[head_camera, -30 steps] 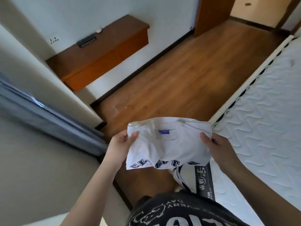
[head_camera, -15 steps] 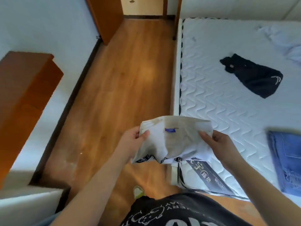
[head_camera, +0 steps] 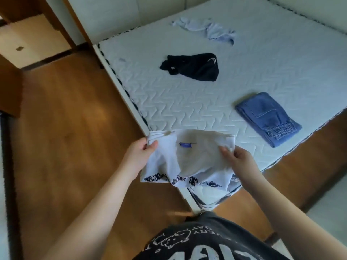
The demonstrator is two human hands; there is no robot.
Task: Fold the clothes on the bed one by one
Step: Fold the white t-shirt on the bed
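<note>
Clothes first: a white shirt (head_camera: 189,158) with dark block lettering along its lower edge is up in the air, held over the near corner of the bed (head_camera: 169,102), with part of it hanging over the wooden floor (head_camera: 75,128). A small blue tag sits near its top edge. Left hand (head_camera: 138,156) has the shirt's left side, thumb on top and fingers (head_camera: 145,145) curled round the cloth. Right hand (head_camera: 238,158) takes the right side, fingers pinching a bunch of fabric near the upper corner. The shirt sags between the two hands and its lettered hem droops below them (the letters are too crumpled to read in full).

Out on the quilted white mattress, three more pieces. Folded jeans (head_camera: 267,118) lie flat near the right edge, well apart from the hands. A black garment (head_camera: 193,66) sits crumpled toward the middle, a pale curved mark at one corner. Farther back, a light blue garment (head_camera: 210,31) lies rumpled and spread out. All three rest apart from each other.

At the bottom of the view, the person's dark top (head_camera: 206,241) shows white print. The floor runs along the bed's left side, and another strip of it shows past the right edge.
</note>
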